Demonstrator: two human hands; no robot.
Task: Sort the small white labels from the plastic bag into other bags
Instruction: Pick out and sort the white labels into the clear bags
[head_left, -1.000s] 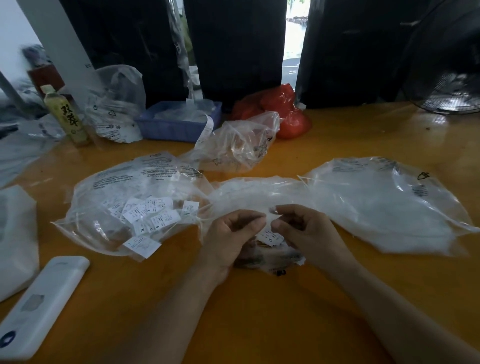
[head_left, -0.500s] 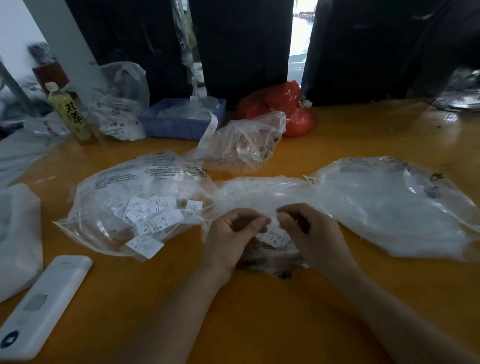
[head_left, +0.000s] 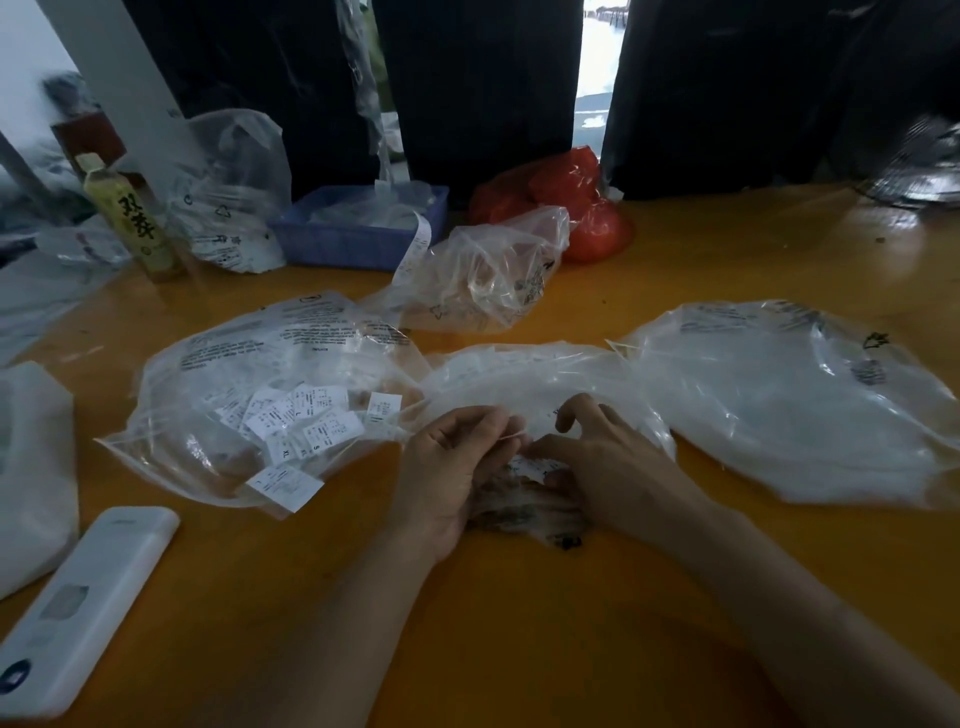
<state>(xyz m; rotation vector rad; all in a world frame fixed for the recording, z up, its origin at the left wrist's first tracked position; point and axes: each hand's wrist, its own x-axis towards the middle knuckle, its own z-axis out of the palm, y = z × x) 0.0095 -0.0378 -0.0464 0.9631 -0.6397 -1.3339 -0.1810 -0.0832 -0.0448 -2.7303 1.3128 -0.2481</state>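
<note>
Three clear plastic bags lie across the orange table (head_left: 519, 623). The left bag (head_left: 249, 374) shows several small white labels (head_left: 306, 421) through its film, and one label (head_left: 284, 484) lies at its near edge. The middle bag (head_left: 519, 379) sits under my hands, and the right bag (head_left: 789, 395) looks whitish. My left hand (head_left: 452, 467) pinches a thin white label edge between thumb and fingers. My right hand (head_left: 602, 467) curls over the middle bag's near end, its fingertips on small labels (head_left: 535, 465) there. What the right hand's fingers hold is hidden.
A white remote-like device (head_left: 83, 608) lies at the near left beside a white bag (head_left: 31, 467). Farther back stand a yellow drink bottle (head_left: 130, 218), a blue tray (head_left: 358, 228), a crumpled clear bag (head_left: 488, 270) and a red bag (head_left: 561, 202). A fan (head_left: 919, 161) is at the far right.
Both hands have closed in over the labels at the middle bag's near end. My right hand has dropped lower onto the bag. The view has shifted slightly.
</note>
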